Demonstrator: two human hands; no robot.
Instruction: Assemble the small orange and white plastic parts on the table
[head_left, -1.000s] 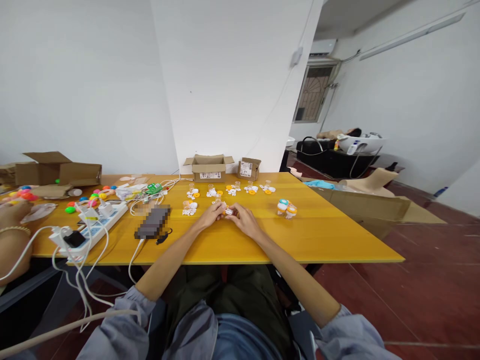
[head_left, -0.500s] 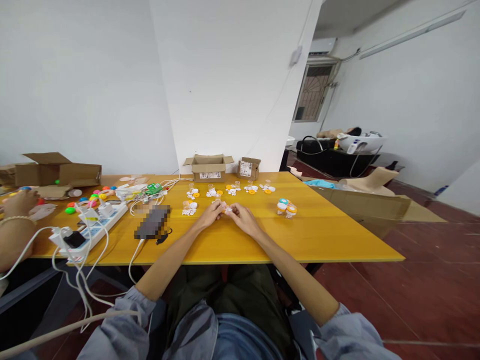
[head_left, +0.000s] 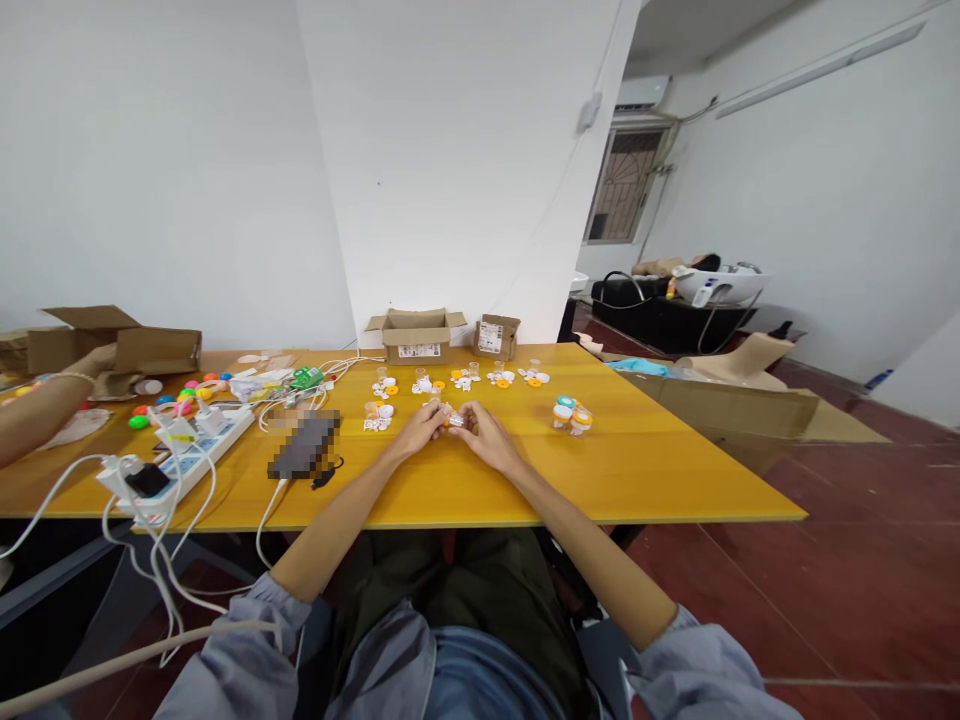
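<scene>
Close together above the middle of the yellow table (head_left: 480, 490), my left hand (head_left: 420, 432) and my right hand (head_left: 484, 436) are both closed on a small transparent plastic cup (head_left: 455, 421). A bit of orange shows at its left; the fingers hide the rest. Just beyond the fingers stands another transparent cup (head_left: 435, 400), partly covered. Left of my left hand lies a pile of small white plastic parts (head_left: 378, 424) with a cup beside it. To the right, several capped cups (head_left: 572, 415) with orange, white and teal tops stand clustered.
Behind my hands are more piles of white parts and orange rings (head_left: 460, 382). Two cardboard boxes, one open (head_left: 417, 338) and one smaller (head_left: 496, 338), stand at the back. Leftward lie a dark pixelated device (head_left: 306, 445), a power strip (head_left: 195, 455) with cables, and a co-worker's arm (head_left: 52, 410).
The transparent cup between my fingers shows more plainly, my right fingers having shifted slightly. The co-worker's hand at the left has reached farther toward the open cardboard box.
</scene>
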